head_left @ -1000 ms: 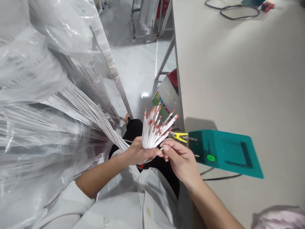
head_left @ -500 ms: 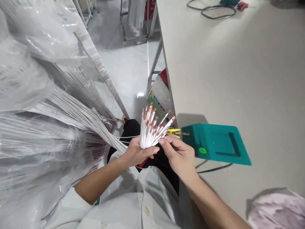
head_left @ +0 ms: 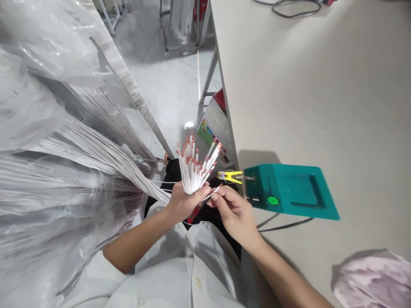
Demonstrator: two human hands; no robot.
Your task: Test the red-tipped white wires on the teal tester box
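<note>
My left hand [head_left: 183,202] is closed round a bundle of thin white wires [head_left: 194,167] whose bare copper-coloured tips fan upward. The wires trail left into a large plastic-wrapped mass [head_left: 64,171]. My right hand [head_left: 231,208] pinches one single white wire [head_left: 214,191] pulled out from the bundle's lower right side. Just right of both hands a teal box device [head_left: 290,191] with a green button [head_left: 273,200] sits at the table's edge, and a yellow clip [head_left: 231,176] sticks out of its left face.
The grey table [head_left: 321,85] fills the right side, with a black cable loop [head_left: 297,8] at its far end and pale pink cloth [head_left: 372,278] at the near right corner. A metal rack leg [head_left: 141,107] slants across the tiled floor; a printed carton [head_left: 212,132] stands under the table.
The bundle has swung left and slightly upright in my left hand. My right hand has dropped a little and now pinches one wire apart from the rest.
</note>
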